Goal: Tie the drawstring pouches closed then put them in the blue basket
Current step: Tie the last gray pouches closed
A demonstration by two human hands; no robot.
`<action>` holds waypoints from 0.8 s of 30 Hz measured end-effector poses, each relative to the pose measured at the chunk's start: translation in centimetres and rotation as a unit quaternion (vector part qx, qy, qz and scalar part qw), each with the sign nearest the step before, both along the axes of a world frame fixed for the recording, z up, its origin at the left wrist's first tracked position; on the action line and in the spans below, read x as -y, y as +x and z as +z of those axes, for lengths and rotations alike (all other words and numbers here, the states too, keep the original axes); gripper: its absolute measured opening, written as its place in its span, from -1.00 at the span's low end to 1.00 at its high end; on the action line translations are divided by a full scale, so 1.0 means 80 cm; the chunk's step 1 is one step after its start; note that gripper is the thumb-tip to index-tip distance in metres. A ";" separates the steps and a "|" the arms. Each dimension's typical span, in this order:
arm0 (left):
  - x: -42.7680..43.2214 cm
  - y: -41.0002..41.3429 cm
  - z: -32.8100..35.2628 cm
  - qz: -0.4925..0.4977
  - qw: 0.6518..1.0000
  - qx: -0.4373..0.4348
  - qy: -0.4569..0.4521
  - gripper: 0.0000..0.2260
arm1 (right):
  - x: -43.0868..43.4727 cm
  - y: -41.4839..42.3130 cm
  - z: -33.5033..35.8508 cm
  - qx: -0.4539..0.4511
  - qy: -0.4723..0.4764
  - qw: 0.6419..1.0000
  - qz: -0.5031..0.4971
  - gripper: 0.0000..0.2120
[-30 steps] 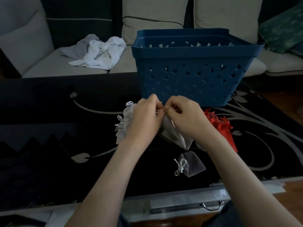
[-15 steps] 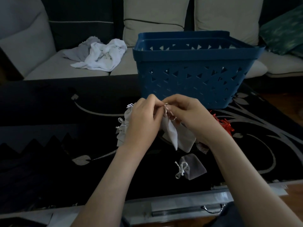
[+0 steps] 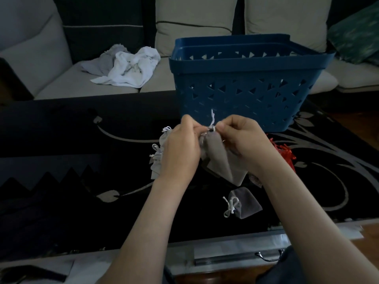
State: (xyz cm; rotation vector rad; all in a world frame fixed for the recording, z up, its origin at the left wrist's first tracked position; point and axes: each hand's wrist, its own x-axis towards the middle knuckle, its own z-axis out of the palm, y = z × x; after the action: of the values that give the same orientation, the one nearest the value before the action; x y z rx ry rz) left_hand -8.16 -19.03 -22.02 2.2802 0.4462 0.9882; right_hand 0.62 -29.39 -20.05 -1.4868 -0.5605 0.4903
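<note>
A grey drawstring pouch (image 3: 217, 154) hangs between my hands above the dark table, its neck gathered. My left hand (image 3: 180, 148) and my right hand (image 3: 242, 138) pinch the white cord (image 3: 212, 119) at the neck, one end sticking up. The blue basket (image 3: 246, 91) stands just behind my hands. A small grey pouch (image 3: 244, 204) with a tied white bow lies on the table near me. More grey pouches (image 3: 159, 158) lie left of my left hand, partly hidden. A red pouch (image 3: 285, 152) lies behind my right wrist.
The black table (image 3: 61, 160) has a grey floral pattern and a metal front edge (image 3: 225, 249). Behind it is a light sofa (image 3: 61, 83) with crumpled white and grey cloth (image 3: 127, 66) on the seat. A green cushion (image 3: 356, 33) sits at the far right.
My hands have lifted slightly with the pouch, and a cord end now sticks up between my fingertips. The pouch neck looks drawn tighter.
</note>
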 end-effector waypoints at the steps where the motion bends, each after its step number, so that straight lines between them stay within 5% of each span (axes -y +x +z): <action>1: -0.003 -0.001 -0.002 0.014 1.000 -0.004 0.011 -0.86 | 0.000 0.004 -0.002 -0.018 -0.001 1.000 -0.018 -0.77; 8: -0.001 0.003 -0.006 -0.022 0.998 0.004 -0.053 -0.85 | 0.011 0.017 -0.009 -0.038 -0.021 0.998 -0.035 -0.72; 12: -0.004 0.002 -0.009 -0.123 0.971 0.012 -0.204 -0.81 | 0.017 0.013 -0.009 -0.039 -0.017 0.999 0.011 -0.74; 19: -0.005 -0.010 -0.010 -0.157 0.939 -0.110 -0.285 -0.68 | 0.015 0.005 -0.011 -0.039 0.032 0.998 0.024 -0.82; 22: -0.011 -0.012 -0.016 -0.110 0.951 -0.140 -0.254 -0.76 | 0.012 0.009 -0.022 0.045 -0.039 0.997 -0.054 -0.88; 24: -0.012 -0.012 -0.018 -0.099 0.952 -0.167 -0.238 -0.81 | 0.017 0.016 -0.031 0.196 -0.163 0.953 -0.164 -0.88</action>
State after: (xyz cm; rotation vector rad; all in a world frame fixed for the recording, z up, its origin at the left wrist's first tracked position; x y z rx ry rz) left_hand -9.11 -18.07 -23.44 1.9935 0.5187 0.3418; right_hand 1.91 -30.76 -22.55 -1.9727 -0.5408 0.0198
